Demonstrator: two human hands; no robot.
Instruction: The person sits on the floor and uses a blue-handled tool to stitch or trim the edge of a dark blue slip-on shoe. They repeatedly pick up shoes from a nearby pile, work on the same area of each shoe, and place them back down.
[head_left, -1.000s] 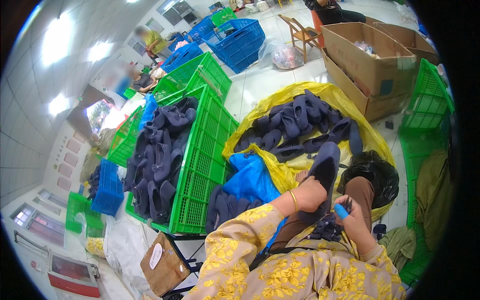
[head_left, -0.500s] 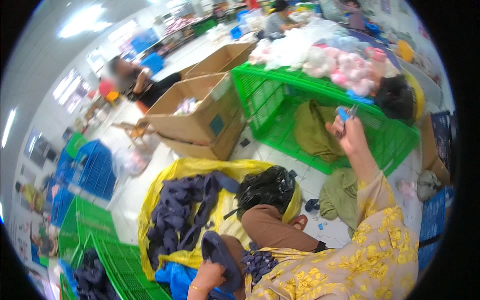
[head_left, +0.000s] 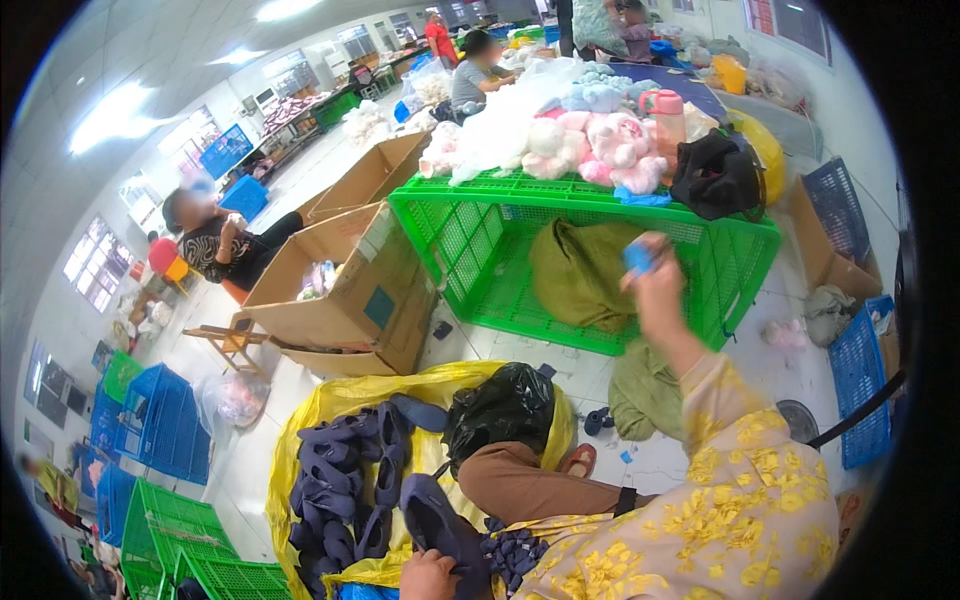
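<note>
My left hand [head_left: 428, 575], at the bottom edge, grips a dark purple slipper [head_left: 445, 525] over my lap. Up on the right, my right hand [head_left: 657, 285] is closed around small blue-handled snips [head_left: 638, 258], blurred by motion. Beside the slipper, a bunch of small dark purple pieces [head_left: 515, 552] rests against my clothing. Many similar slippers [head_left: 335, 480] lie heaped on a yellow plastic sheet [head_left: 290, 450] in front of me, to the left. A black plastic bag [head_left: 505, 410] sits at that sheet's right side.
Beyond my right hand, a green crate [head_left: 480, 300] lies on its side with olive cloth [head_left: 580, 270] inside and pink plush toys [head_left: 610, 145] on top. Cardboard boxes [head_left: 350, 290] stand left of it. A person [head_left: 225, 240] sits behind them. Green crates [head_left: 180, 525] border the lower left.
The head view has shifted, showing more of the far room. My right hand remains raised with the snips, now smeared by motion. My left hand still grips the slipper, which appears more upright.
</note>
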